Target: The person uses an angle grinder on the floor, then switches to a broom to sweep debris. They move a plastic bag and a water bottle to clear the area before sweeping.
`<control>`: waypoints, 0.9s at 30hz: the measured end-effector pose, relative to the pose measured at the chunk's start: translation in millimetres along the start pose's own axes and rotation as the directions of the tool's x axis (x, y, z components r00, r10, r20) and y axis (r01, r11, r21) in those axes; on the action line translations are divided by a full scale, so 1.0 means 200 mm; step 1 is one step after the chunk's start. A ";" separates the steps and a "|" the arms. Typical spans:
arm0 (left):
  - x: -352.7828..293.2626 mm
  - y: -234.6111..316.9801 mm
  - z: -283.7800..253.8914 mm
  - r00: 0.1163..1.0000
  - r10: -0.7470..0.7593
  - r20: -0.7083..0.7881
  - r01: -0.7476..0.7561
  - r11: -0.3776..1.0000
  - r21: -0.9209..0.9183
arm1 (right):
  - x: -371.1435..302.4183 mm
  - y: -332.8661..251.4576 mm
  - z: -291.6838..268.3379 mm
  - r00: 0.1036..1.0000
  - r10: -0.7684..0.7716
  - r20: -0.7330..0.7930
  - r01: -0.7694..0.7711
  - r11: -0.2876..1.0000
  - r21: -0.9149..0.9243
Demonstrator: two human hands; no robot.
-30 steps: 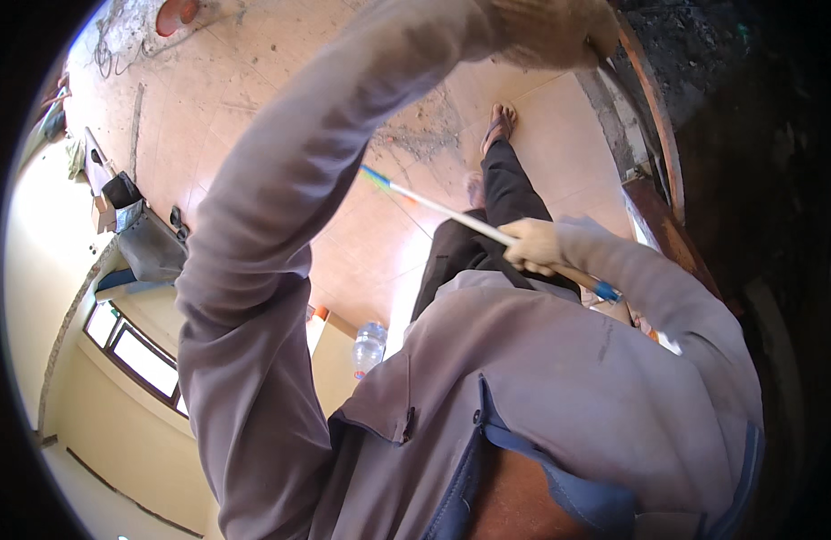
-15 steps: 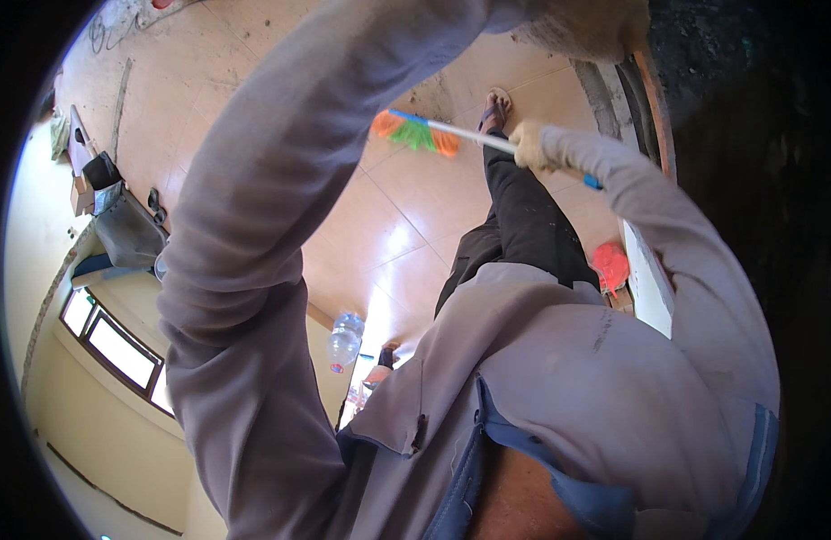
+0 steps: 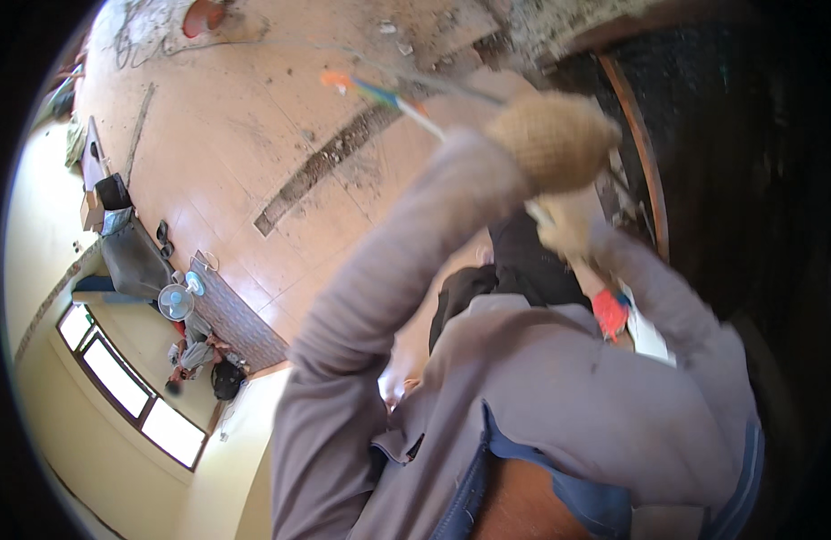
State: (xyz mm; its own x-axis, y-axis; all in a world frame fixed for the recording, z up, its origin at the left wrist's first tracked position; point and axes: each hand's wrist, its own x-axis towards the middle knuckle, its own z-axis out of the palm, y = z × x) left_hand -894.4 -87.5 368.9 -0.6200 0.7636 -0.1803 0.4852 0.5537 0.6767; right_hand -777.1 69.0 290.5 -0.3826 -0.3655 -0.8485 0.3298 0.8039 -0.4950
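My right hand (image 3: 566, 227), in a knitted tan glove, is closed round the white handle of a broom (image 3: 421, 117). The broom slants up and left past my left forearm to a blue head and orange-green bristles over the tiled floor. My left hand (image 3: 559, 142), in the same kind of glove, is raised in front of the right, fingers curled under and out of sight, slightly blurred. A thin grey rod (image 3: 451, 86) runs up to this glove from the upper left; whether the hand grips it is hidden.
A strip of broken floor (image 3: 321, 164) with rubble crosses the tiles. An orange-red container (image 3: 202, 16) stands at the far upper left. A fan (image 3: 175, 301), a person (image 3: 196, 351) and a dark mat (image 3: 240, 310) are at left. A red object (image 3: 610, 313) lies by my right arm.
My left hand has come down and nearer to my right hand. My right hand has moved lower with the broom, and the view has shifted, showing more of the broken floor and the room at left.
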 end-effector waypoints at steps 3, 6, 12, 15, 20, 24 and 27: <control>-0.13 0.10 0.08 0.996 -0.093 -0.011 0.091 0.991 -0.100 | -0.25 0.05 0.06 0.913 0.221 0.343 -0.346 0.865 0.362; -0.20 0.13 0.12 0.996 -0.079 -0.048 0.073 0.990 -0.117 | -0.08 0.08 0.05 0.933 0.270 0.236 -0.305 0.944 0.126; -0.32 0.12 0.16 0.988 -0.113 -0.109 0.107 0.992 -0.061 | 0.40 0.03 -0.13 0.993 0.076 -0.087 -0.093 0.972 -0.217; -0.32 0.06 0.13 0.993 -0.098 -0.064 0.094 0.993 -0.068 | 0.46 -0.03 -0.08 0.945 -0.118 -0.304 0.042 0.968 -0.246; -0.26 -0.10 0.01 0.995 -0.018 0.097 0.024 0.998 -0.066 | 0.08 0.09 0.27 0.877 -0.090 -0.473 0.083 0.996 -0.037; -0.24 -0.25 -0.01 0.973 0.044 0.226 -0.043 0.999 -0.008 | -0.55 0.07 0.86 0.850 0.350 -0.394 -0.285 0.934 0.216; -0.18 -0.38 0.03 0.921 0.343 0.182 -0.357 0.933 0.049 | -0.86 -0.19 1.38 0.732 0.659 -0.174 -0.471 0.674 0.569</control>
State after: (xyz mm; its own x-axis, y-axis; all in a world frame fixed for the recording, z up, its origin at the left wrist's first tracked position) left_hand -904.2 -154.4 319.8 -0.2926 0.9541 -0.0637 0.7040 0.2600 0.6608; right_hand -485.0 -29.0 403.9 -0.2128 0.3438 -0.9146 0.8937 0.4470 -0.0399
